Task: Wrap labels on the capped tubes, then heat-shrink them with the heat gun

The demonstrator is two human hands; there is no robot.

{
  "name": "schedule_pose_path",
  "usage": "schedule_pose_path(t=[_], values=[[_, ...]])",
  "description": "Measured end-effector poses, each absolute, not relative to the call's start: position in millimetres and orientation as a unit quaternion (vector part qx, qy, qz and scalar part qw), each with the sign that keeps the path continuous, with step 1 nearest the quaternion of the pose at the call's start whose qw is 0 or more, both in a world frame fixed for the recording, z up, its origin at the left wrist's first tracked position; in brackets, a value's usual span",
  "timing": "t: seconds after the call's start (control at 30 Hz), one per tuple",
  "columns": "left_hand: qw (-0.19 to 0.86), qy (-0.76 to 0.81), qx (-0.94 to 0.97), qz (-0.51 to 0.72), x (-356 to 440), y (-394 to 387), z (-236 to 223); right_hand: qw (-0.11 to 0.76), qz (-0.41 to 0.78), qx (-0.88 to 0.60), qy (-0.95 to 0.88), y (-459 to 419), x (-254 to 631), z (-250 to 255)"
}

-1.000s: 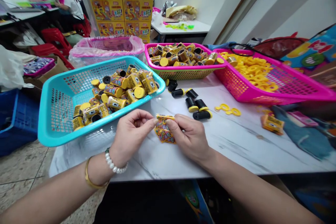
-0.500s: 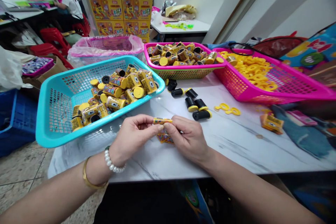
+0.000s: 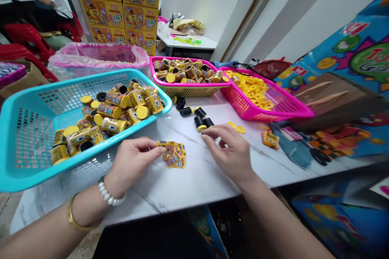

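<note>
My left hand [image 3: 133,162] pinches one yellow printed label [image 3: 165,144] by its edge, just above a small pile of the same labels [image 3: 175,159] on the white marble table [image 3: 197,178]. My right hand [image 3: 232,151] has let go and hovers to the right with fingers spread, beside several black tubes with yellow caps [image 3: 201,122]. A dark shape under its palm is partly hidden. A turquoise basket [image 3: 91,151] of labelled yellow tubes sits to the left.
A pink basket [image 3: 188,85] of tubes and another pink basket [image 3: 267,112] of yellow rings stand behind. Two loose rings [image 3: 237,127], a small yellow pack [image 3: 270,139] and a blue cloth [image 3: 291,149] lie right. Yellow cartons [image 3: 121,4] and a seated person [image 3: 51,2] are at the back.
My right hand released the label and moved right toward the black tubes. My left hand keeps the label. The camera swung to the right.
</note>
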State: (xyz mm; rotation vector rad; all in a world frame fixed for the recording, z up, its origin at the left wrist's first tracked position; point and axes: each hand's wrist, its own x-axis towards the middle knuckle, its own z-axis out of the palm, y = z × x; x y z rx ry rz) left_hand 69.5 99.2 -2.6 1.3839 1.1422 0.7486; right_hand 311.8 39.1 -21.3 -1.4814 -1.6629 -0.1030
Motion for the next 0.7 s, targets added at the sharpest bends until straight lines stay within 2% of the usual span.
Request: schedule_pose_path(t=[0.1,0.2,0.37,0.43,0.6,0.7], values=[[0.57,0.475,0.585,0.329,69.3,100.1,-0.1,0.363,-0.105,-0.674,-0.635,30.5,345.4,-35.8],[0.606,0.486,0.571,0.263,68.7,99.8,2.6,0.295,-0.097,-0.704,-0.638,27.5,357.4,-51.0],[0.644,0.46,0.545,0.276,69.0,98.5,5.4,0.258,-0.111,-0.743,-0.608,34.9,343.4,-56.4],[0.655,0.444,0.543,0.28,69.5,97.2,7.1,0.256,-0.116,-0.754,-0.593,38.1,340.1,-55.6],[0.686,0.41,0.537,0.269,70.6,94.1,11.0,0.318,-0.067,-0.72,-0.613,33.1,344.1,-57.8],[0.701,0.396,0.534,0.258,70.7,93.9,9.9,0.305,-0.044,-0.701,-0.643,24.6,346.6,-59.1]])
